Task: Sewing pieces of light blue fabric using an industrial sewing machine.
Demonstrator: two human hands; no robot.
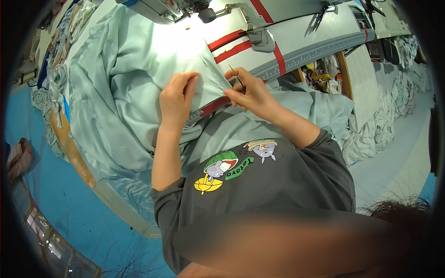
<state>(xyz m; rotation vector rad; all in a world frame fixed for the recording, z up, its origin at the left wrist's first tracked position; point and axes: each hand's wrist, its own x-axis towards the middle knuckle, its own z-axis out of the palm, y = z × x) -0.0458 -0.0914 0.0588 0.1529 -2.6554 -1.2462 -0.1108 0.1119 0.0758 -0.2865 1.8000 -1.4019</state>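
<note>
While pinned taut beside the sewing machine (162, 9) by the left hand (178, 95), lay pale green fabric (125, 78) across the bench (296, 44), right hand (250, 95) pinching a thin seam tool (236, 76) at its edge.

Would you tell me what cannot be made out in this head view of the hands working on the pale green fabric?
- Thin dark tool in the right hand: too small to identify.
- Fabric under the lamp: washed out by glare, so no seam shows.
- Left hand: its fingertips press into the fabric, their grip unclear.
- Sewing machine: cut off by the top edge.
</note>
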